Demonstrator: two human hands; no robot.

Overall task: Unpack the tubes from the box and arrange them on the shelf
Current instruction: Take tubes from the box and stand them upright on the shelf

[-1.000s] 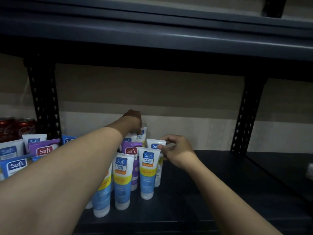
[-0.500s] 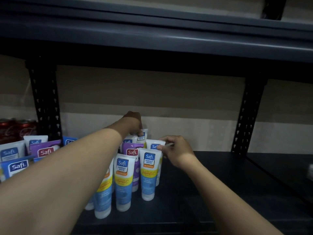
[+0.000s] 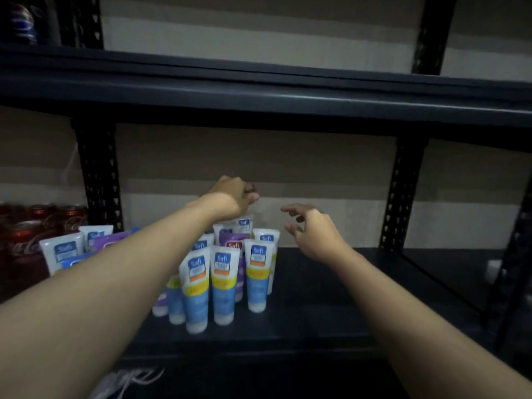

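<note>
Standing cap-down in a tight cluster on the dark shelf [image 3: 331, 306], the tubes [image 3: 224, 286] look light, soft-walled and top-heavy, so a nudge could topple several at once. The left hand [image 3: 233, 197] hangs curled just above the rear tubes; whether its grip pinches anything I cannot tell. The right hand [image 3: 313, 234] hovers beside the cluster, fingers spread and empty. Best hold: the stiff crimped top edge, pinched lightly. Red cans [image 3: 26, 243] stand further left. No box is in view.
</note>
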